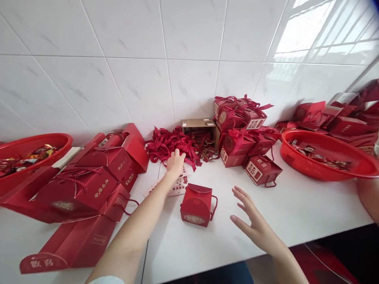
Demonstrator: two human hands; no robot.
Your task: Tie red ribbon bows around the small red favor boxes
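Note:
My left hand reaches to the near edge of a heap of dark red ribbons; its fingertips touch the ribbons, and what they hold, if anything, is hidden. Beneath that wrist lie white printed cards. A closed red box with a cord handle on its right side stands in front of me on the white table. To the right of this box, my right hand hovers with its fingers spread, holding nothing.
Folded red boxes and a red basket of sweets fill the left. Behind are an open carton and stacked ribboned boxes. At right, another red basket stands near a person's arm and more boxes.

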